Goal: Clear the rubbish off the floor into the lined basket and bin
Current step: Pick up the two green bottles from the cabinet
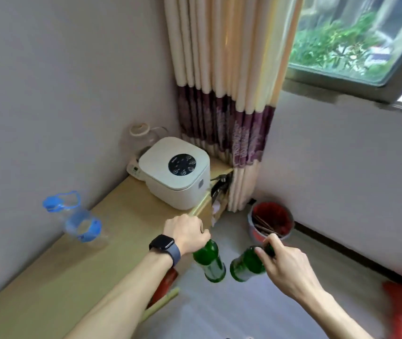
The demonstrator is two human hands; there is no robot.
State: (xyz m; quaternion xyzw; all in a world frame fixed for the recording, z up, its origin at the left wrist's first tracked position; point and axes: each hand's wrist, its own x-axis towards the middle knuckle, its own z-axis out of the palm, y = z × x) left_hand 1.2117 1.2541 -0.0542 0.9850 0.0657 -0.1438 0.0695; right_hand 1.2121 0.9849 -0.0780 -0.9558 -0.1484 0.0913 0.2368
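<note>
Your left hand (185,233) grips the left green bottle (209,264) by its neck, and your right hand (284,264) curls round the neck of the right green bottle (245,265). Both are near the red-lined bin (272,222) by the curtain (224,94). A white cooker (174,172) sits on the desk (121,216). The water bottle (80,221) is blurred, and the bin's contents are indistinct.

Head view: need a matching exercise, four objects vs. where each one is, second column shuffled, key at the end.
Things:
1. rice cooker
2. clear water bottle
3. left green bottle
4. wooden sticks

Places:
A. inside the red-lined bin
B. gripped at the neck by the left hand
C. far end of the wooden counter, near the curtain
D. on the counter, nearer the camera

Pairs: 1-C, 2-D, 3-B, 4-A
</note>
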